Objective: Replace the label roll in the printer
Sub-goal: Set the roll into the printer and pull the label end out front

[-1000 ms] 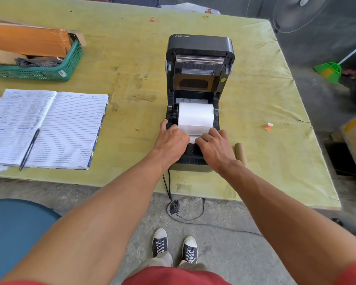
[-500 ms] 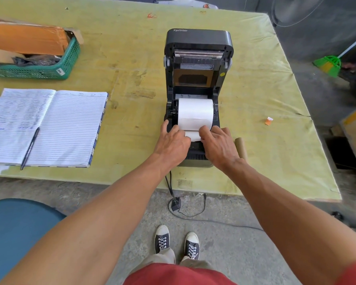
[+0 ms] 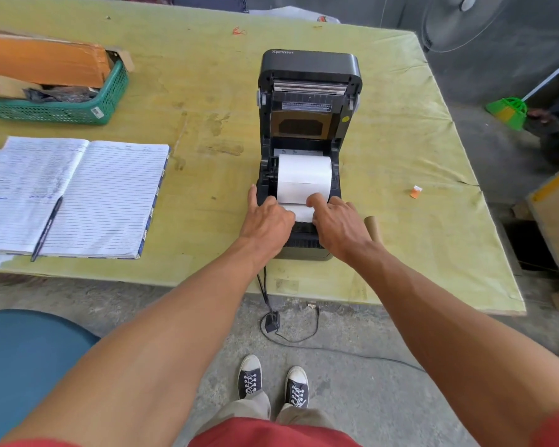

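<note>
A dark grey label printer (image 3: 309, 69) stands on the table with its lid raised. A white label roll (image 3: 304, 175) lies in its open bay, and its free end (image 3: 300, 211) is drawn forward over the front. My left hand (image 3: 267, 221) presses curled fingers on the strip's left edge, thumb spread against the printer's left side. My right hand (image 3: 339, 224) holds the strip's right edge, index finger touching the roll's front. An empty brown cardboard core (image 3: 373, 225) lies just right of the printer, partly behind my right wrist.
An open lined notebook (image 3: 78, 195) with a pen (image 3: 46, 229) lies at the left. A green basket (image 3: 65, 108) holding cardboard sits at the far left. A small orange scrap (image 3: 416, 191) lies to the right. The printer's cable (image 3: 265, 291) drops over the table's near edge (image 3: 207, 282).
Both hands have slid a little toward the roll and apart. More of the white strip shows between them.
</note>
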Motion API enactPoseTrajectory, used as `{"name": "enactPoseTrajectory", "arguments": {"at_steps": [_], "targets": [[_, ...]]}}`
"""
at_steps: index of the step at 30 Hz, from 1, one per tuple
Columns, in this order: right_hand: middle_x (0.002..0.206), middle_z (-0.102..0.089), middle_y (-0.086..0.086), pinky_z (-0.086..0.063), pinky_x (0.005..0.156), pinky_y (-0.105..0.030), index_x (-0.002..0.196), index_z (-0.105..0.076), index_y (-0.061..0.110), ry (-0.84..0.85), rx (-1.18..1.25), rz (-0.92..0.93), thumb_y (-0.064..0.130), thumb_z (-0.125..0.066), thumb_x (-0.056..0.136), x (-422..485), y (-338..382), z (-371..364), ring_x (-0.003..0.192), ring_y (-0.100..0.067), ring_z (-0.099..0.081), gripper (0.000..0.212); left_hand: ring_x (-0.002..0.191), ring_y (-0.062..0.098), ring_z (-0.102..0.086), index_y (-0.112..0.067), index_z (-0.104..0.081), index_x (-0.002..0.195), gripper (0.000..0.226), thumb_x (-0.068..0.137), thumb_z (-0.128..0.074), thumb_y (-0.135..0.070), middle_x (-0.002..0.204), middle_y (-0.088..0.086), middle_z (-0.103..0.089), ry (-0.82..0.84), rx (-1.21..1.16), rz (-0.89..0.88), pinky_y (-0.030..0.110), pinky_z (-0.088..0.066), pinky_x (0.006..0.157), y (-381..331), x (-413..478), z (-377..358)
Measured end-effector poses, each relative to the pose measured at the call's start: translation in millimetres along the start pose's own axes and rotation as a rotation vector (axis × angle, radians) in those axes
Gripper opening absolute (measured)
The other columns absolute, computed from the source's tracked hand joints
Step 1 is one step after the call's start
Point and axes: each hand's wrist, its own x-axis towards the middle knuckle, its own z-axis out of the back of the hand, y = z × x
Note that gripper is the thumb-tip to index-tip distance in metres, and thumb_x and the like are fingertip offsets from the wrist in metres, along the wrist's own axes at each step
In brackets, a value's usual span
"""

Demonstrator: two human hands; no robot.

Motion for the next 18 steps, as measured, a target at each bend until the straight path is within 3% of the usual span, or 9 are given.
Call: {"name": "enactPoseTrajectory", "arguments": {"at_steps": [4, 9, 14, 18], "targets": [[0.096, -0.071, -0.005, -0.044, 0.079, -0.039, 0.124, -0.053, 0.012, 0.043, -0.069, -0.013, 0.001, -0.060, 0.091, 4, -2, 3, 0.097, -0.026, -0.052, 0.036, 0.091, 0.023, -0.057, -0.017, -0.062, 0.078, 0.021, 0.095, -0.056, -0.006, 0.060, -0.003, -0.043, -0.027, -0.024, -0.009, 0.059, -0.010, 0.120, 2, 7, 7], [0.107, -0.058, -0.005, -0.038, 0.076, -0.036, 0.099, -0.072, 0.013, 0.037, -0.220, 0.021, 0.007, -0.065, 0.090, 2, 0, 8, 0.100, -0.026, -0.048, 0.012, 0.076, 0.022, -0.048, -0.015, -0.052, 0.067, 0.030, 0.088, -0.051, 0.007, 0.057, -0.002, -0.041, -0.026, 0.021, -0.080, 0.058, -0.010, 0.120, 4, 11, 13], [0.105, -0.055, -0.008, -0.032, 0.075, -0.037, 0.092, -0.068, 0.009, 0.047, -0.290, 0.071, 0.007, -0.064, 0.089, 3, 2, 12, 0.096, -0.027, -0.046, 0.004, 0.075, 0.022, -0.052, -0.012, -0.056, 0.068, 0.027, 0.088, -0.051, 0.006, 0.056, -0.001, -0.042, -0.053, 0.048, -0.140, 0.058, -0.009, 0.121, 8, 12, 9], [0.098, -0.053, -0.010, -0.028, 0.070, -0.037, 0.087, -0.061, 0.007, 0.000, -0.283, 0.091, 0.008, -0.062, 0.090, 4, 1, 7, 0.088, -0.027, -0.045, 0.003, 0.091, 0.023, -0.058, -0.017, -0.074, 0.083, 0.025, 0.098, -0.054, -0.015, 0.069, -0.001, -0.058, -0.072, -0.018, -0.135, 0.060, -0.010, 0.119, 11, 13, -2]]}}
